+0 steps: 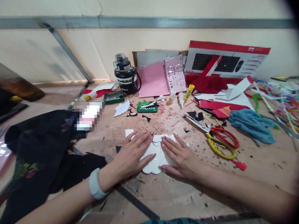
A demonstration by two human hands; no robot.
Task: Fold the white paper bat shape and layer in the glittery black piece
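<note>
A white cut-out with a scalloped lower edge (pixel 153 163) lies flat on the table in front of me, with thin dark lines near its top. My left hand (pixel 135 152) rests palm down over its left side, fingers stretched out. Over the right side, my right hand (pixel 178 154) lies flat in the same way. Both hands cover much of the cut-out, so its full outline is hidden. Scissors (pixel 219 143) with one red and one yellow handle lie partly open to the right of my right hand.
Behind stand a black bottle (pixel 126 74), pink paper packs (pixel 154 79) and a keyboard box (pixel 226 60). A green tin lid (pixel 147 106), glue bottles (pixel 181 99) and paper scraps lie nearer. Black cloth (pixel 42 149) and a phone (pixel 90 116) are left; a blue cloth (pixel 252 124) lies right.
</note>
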